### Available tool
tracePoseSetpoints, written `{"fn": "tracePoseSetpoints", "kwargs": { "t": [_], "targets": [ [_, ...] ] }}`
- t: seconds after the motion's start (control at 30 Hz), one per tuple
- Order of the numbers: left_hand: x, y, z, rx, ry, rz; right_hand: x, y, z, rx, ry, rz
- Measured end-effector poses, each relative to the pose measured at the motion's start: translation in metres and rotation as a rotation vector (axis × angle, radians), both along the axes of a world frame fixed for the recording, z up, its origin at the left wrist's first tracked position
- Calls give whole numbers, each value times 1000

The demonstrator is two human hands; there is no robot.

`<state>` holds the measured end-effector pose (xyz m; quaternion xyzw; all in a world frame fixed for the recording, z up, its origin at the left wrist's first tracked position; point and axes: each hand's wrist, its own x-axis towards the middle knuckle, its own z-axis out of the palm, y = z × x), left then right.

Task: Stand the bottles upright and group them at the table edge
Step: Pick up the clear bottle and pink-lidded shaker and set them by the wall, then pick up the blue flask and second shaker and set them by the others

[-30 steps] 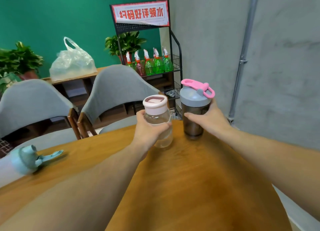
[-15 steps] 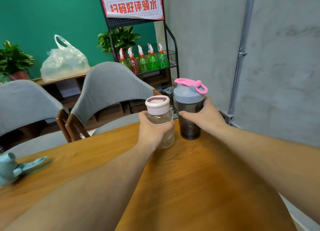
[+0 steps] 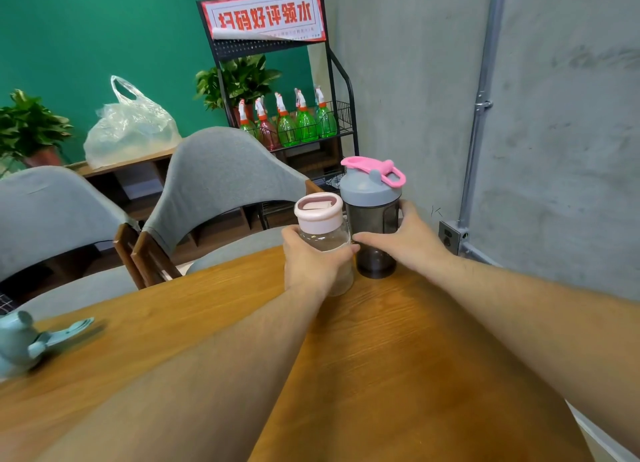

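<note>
Bottles closer now (touching), clear bottle [image 3: 323, 243] in left hand [image 3: 311, 264], shaker [image 3: 374, 229] in right hand [image 3: 405, 240]

A sign [image 3: 264, 19] on top of the black rack [image 3: 341, 80] has big red Chinese words: 扫码好评领水. The small print under them is too tiny to read.

A round-edged wooden table [image 3: 398, 357] with an orange-brown grain carries everything; at its far edge a clear bottle with a pale pink lid [image 3: 322, 233] and a dark shaker bottle with a grey lid and pink loop [image 3: 375, 219] stand upright, just beside each other; well apart, at the left edge, a pale blue bottle [image 3: 20, 344] lies on its side, flip cap open.
</note>
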<state>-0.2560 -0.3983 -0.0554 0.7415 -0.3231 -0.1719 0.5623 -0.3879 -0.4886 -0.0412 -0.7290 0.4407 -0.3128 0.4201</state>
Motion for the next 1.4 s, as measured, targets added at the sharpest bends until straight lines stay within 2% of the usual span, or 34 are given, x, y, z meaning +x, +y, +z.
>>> {"fn": "tracePoseSetpoints", "kwargs": {
  "t": [0.23,0.37,0.6,0.87,1.17,1.4],
  "targets": [
    [-7,14,12,131,86,18,-17,13,-1,5,129,-96],
    [-14,47,30,164,56,13,-28,38,14,-45,172,-78],
    [-11,133,69,139,79,5,-17,121,55,-27,137,86],
    [18,271,99,205,-44,21,21,253,93,-60,179,354],
    [81,419,109,335,-109,90,74,377,79,-22,272,578],
    [135,510,102,443,-207,179,128,438,70,-3,305,703]
  ]
}}
